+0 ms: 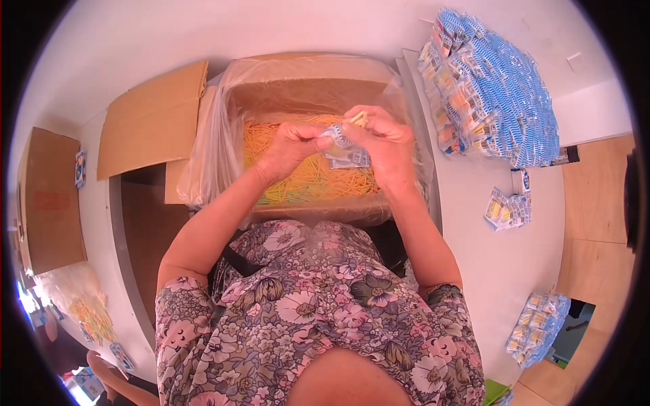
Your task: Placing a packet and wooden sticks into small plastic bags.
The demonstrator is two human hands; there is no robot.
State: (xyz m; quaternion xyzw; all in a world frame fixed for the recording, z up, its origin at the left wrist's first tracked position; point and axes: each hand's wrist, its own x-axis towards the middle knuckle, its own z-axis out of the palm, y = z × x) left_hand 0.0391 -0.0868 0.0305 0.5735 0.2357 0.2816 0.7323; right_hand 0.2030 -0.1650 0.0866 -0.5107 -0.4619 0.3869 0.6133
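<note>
A small clear packet with blue-and-white print (351, 160) hangs between my hands, above the open box. My left hand (290, 143) is closed, pinching the packet's upper edge between thumb and fingers. My right hand (384, 139) is closed around a little bunch of pale yellow sticks (359, 119), whose ends stick out by the thumb, close to the packet's top. Whether the right fingers also touch the packet is hard to see. Below lies a heap of thin yellow, orange and green sticks (308, 181) in the cardboard box (291, 93), lined with clear plastic film (215, 135).
A tall pile of blue-and-white packets (504, 95) stands at the far right of the white table (467, 203). A few loose packets (508, 208) lie nearer. Another bundle (538, 328) sits at lower right. Cardboard flaps (154, 118) rise at left. Someone else's arm (118, 382) shows at lower left.
</note>
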